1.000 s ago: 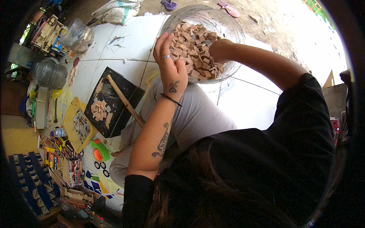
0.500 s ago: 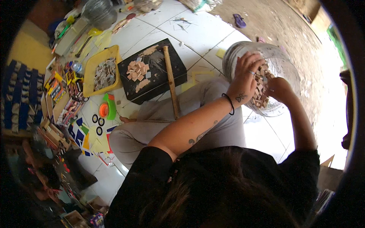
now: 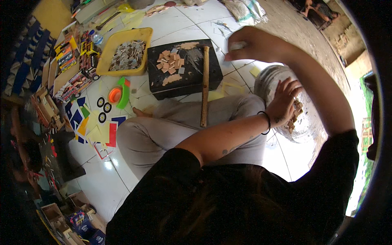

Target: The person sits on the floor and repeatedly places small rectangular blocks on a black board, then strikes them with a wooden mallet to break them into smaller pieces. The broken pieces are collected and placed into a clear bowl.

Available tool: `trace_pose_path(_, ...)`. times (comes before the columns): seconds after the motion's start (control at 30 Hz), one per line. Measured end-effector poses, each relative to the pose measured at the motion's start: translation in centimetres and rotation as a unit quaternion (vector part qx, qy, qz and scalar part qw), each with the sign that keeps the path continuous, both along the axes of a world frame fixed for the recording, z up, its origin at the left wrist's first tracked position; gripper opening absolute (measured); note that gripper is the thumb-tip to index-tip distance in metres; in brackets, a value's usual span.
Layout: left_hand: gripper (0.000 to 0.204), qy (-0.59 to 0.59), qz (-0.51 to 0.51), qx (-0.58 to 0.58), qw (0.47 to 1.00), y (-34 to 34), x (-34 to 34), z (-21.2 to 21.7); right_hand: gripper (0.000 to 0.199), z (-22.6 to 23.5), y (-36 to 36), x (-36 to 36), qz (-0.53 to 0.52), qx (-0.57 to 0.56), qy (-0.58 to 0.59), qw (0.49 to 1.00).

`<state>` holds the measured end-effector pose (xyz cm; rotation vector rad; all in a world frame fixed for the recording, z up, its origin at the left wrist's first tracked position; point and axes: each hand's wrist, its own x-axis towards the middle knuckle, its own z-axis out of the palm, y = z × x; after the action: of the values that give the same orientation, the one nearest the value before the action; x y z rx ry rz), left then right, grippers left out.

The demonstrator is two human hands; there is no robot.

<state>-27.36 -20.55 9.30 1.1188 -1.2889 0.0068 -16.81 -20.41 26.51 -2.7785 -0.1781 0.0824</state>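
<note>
white floor point(image 3: 173, 24): brown squares point(image 3: 169, 64), some heaped near black block's point(image 3: 190, 79) left edge, more left in clear tub point(image 3: 268, 77); my left hand point(image 3: 286, 99), loosely spread, touching tub; my right hand point(image 3: 255, 44), curled, contents unclear.

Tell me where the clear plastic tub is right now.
In the head view, the clear plastic tub is right of centre, beside the person's grey-trousered right knee, with the left hand over its rim.
</note>
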Motion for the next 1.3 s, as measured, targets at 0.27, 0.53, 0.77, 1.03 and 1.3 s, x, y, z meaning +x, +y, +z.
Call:
trace_pose_path(0.27,0.044,-0.008,0.077,-0.013,0.997,-3.7,-1.3,-2.2,0.041,-16.9,11.2,14.3,0.056,-0.097,0.093,0.989)
trace_pose_path(0.53,0.044,0.055,0.045,-0.026,0.997,-2.9,-0.7,-1.6,0.032,-22.8,14.2,16.2,-0.019,-0.031,-0.026,0.999)
trace_pose_path(0.77,0.045,0.048,0.043,-0.030,0.997,-2.9,0.0,-2.1,0.040,-24.1,13.6,14.8,-0.001,-0.027,-0.110,0.994)
trace_pose_path(1.03,0.047,0.033,0.045,-0.039,0.998,-4.1,0.2,-2.7,0.049,-20.7,13.6,14.0,0.001,-0.030,-0.182,0.983)
trace_pose_path(1.3,0.051,-0.128,0.074,0.126,0.981,-4.2,-0.2,-1.7,0.025,-12.5,4.5,14.5,0.006,-0.035,-0.119,0.992)
